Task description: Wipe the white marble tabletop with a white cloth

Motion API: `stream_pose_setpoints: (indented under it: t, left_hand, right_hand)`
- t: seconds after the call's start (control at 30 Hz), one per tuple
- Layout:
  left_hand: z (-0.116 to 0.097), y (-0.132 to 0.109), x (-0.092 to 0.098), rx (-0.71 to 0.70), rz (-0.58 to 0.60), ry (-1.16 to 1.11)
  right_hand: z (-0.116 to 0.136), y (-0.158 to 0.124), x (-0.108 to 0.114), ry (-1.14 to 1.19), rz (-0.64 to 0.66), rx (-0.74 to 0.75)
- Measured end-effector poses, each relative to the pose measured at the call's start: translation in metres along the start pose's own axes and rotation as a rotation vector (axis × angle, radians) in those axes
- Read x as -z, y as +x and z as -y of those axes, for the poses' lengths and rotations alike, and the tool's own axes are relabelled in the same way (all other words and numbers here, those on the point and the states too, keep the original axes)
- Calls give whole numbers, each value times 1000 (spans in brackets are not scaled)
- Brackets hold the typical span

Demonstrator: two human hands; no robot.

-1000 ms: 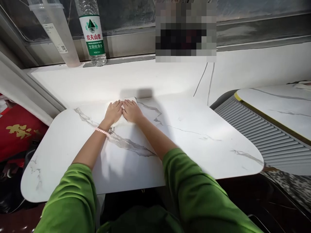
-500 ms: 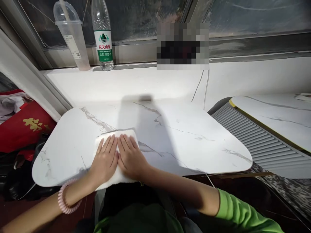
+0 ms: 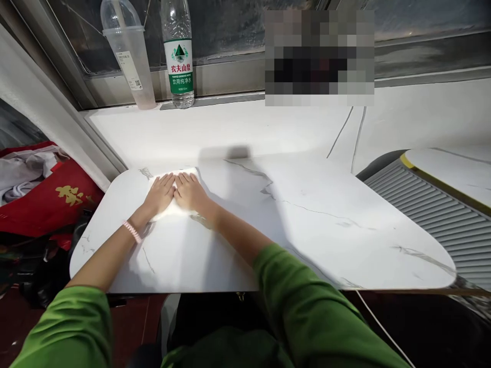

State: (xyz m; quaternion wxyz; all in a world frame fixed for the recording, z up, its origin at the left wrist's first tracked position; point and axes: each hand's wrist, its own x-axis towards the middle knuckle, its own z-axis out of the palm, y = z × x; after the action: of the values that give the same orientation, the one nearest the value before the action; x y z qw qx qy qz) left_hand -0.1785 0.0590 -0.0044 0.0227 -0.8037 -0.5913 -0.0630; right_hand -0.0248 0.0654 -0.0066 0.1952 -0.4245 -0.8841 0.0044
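Pressing a white cloth (image 3: pixel 175 209) flat on the desk (image 3: pixel 326 245), L of centre, approx. mid-height in the frame, w/ left grip (image 3: pixel 159 196) and right grip (image 3: pixel 188 192) side by side on top. Looks like the wiping step, close to the desk's far edge. Next, prob. calls for even palm pressure and a smooth slide onto more surface, w/o bunching the fabric. Re grip: clamped on nothing; palms down, fingers straight, thumb sides nearly touching. Re cloth: plain, roughly rectangular, lying flat, partly covered, w/ edges visible around. Prob. soft; can't tell if damp.
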Motion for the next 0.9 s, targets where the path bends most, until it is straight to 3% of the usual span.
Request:
stream_pose_setpoints:
  t: [0.1,0.17,0.27,0.4,0.53,0.63,0.9]
  left_hand:
    - [11,34,0,19,18,-2]
    - [13,45,0,19,23,-12]
    - [10,44,-1,18,17,-22]
    - [1,25,-2,78,-13,-39]
    - [-11,-16,4,119,-15,-28]
    - [-14,-62,13,105,-9,-7]
    - [22,-192,30,140,-57,6]
  right_hand:
    - [-16,29,-8,17,-13,-65]
    - [-21,37,-12,17,-15,-104]
    - [-24,36,-13,10,-7,-108]
    - [-20,23,-8,25,8,-28]
    - [1,0,-3,33,6,49]
    - [36,-23,1,31,25,61]
    - [147,-60,4,128,66,192]
